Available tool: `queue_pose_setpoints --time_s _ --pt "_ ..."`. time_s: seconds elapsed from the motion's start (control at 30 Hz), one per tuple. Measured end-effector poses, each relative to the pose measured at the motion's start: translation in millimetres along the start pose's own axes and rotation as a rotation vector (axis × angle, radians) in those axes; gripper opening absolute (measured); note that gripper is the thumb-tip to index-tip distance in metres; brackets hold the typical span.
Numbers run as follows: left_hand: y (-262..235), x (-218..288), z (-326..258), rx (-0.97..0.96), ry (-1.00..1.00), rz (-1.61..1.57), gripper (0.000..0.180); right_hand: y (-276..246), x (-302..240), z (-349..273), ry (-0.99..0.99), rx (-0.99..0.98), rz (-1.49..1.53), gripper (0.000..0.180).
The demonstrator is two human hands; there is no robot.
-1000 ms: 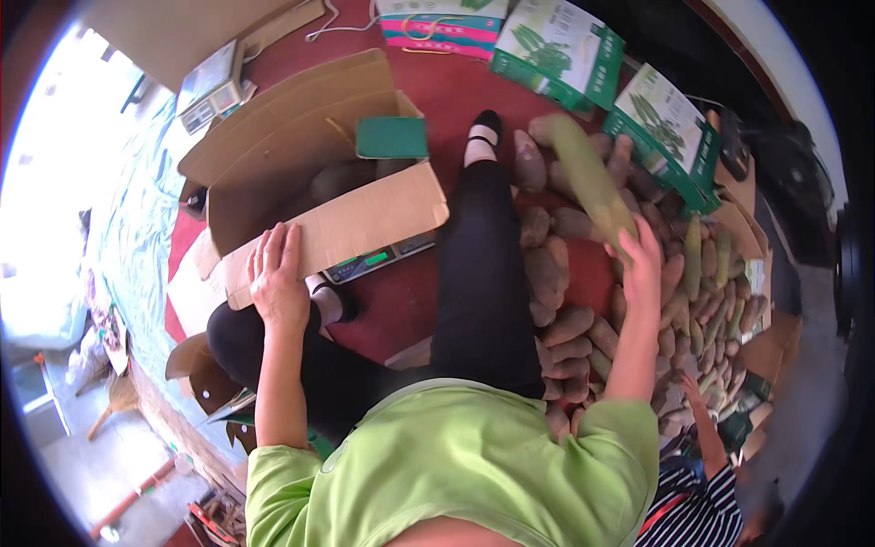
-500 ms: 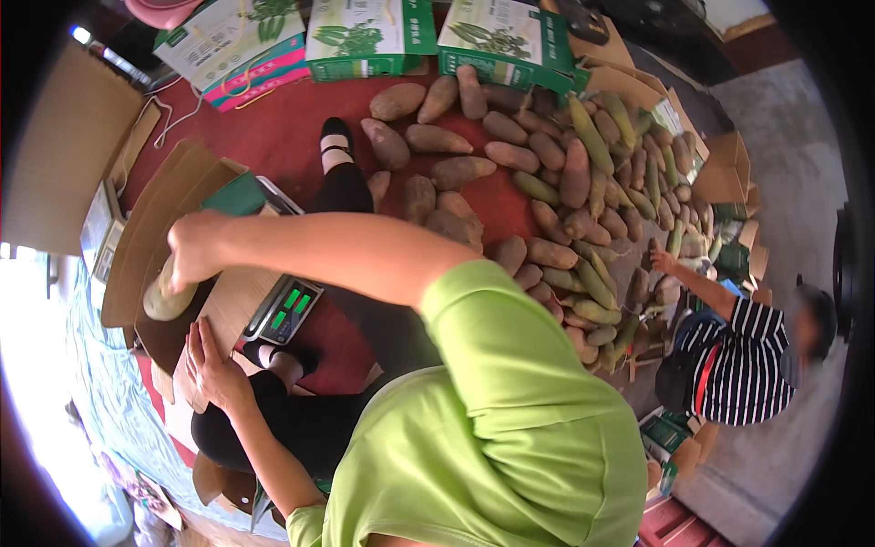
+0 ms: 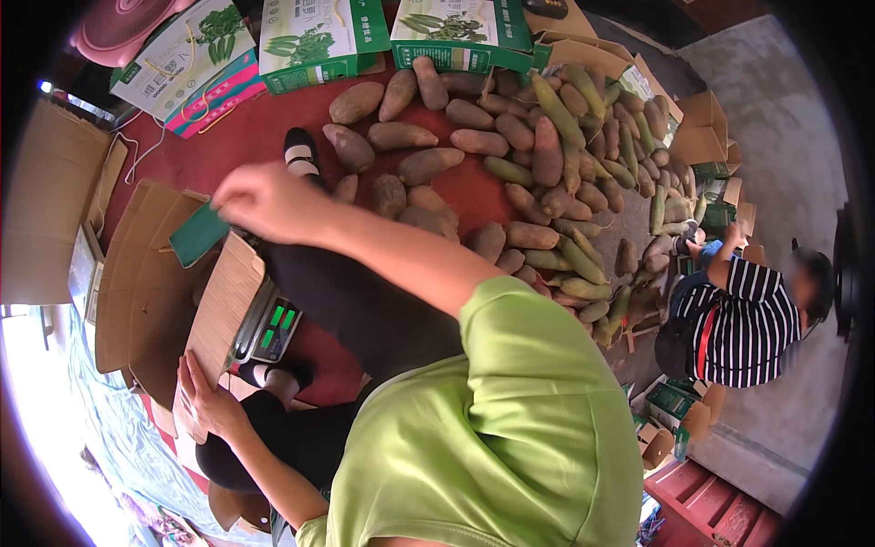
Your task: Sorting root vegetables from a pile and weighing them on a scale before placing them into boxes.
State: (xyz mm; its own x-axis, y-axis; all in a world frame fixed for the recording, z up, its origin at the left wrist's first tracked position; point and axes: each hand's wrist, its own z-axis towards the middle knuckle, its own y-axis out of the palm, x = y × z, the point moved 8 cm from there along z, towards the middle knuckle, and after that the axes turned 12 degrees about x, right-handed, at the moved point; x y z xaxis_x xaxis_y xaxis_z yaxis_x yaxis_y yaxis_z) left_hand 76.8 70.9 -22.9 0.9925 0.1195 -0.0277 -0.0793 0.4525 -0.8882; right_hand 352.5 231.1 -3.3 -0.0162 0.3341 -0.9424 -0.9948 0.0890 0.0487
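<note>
An open cardboard box [image 3: 137,273] stands on the digital scale [image 3: 272,333] at the left. My left hand [image 3: 214,401] lies on the box's near brown flap [image 3: 223,314], its fingers stretched out against the cardboard. Above the box's far right corner is my right hand [image 3: 269,202], close to the small green flap [image 3: 198,235]. Motion smears its fingers, so I cannot tell whether they touch that flap. No radish shows in the hand. The raised flaps hide most of the box's inside.
Many long radishes, reddish and green [image 3: 547,150], are heaped on the red floor covering. Printed cartons [image 3: 324,41] line the far side, beside a pink round appliance [image 3: 123,27]. At the right a person in a striped top [image 3: 743,333] sits near more boxes.
My right hand has come up out of the box, away from the pale radish it held there. The small green flap is tilted up more. My left hand stays on the brown flap.
</note>
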Motion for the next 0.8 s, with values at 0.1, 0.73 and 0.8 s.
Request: queue_pose_setpoints --time_s 0.1,0.73,0.8 --pt "-0.7 1.7 1.3 0.012 0.001 -0.021 0.052 -99.0 81.8 -21.7 0.215 0.187 -0.15 0.018" --pt "7.3 5.0 -4.0 0.04 0.048 -0.004 0.049 -360.1 257.9 -272.8 0.853 0.33 -1.071 0.017" --pt "9.0 3.5 -4.5 0.029 0.01 -0.05 0.05 -368.8 260.1 -272.1 0.912 0.343 -1.118 0.018"
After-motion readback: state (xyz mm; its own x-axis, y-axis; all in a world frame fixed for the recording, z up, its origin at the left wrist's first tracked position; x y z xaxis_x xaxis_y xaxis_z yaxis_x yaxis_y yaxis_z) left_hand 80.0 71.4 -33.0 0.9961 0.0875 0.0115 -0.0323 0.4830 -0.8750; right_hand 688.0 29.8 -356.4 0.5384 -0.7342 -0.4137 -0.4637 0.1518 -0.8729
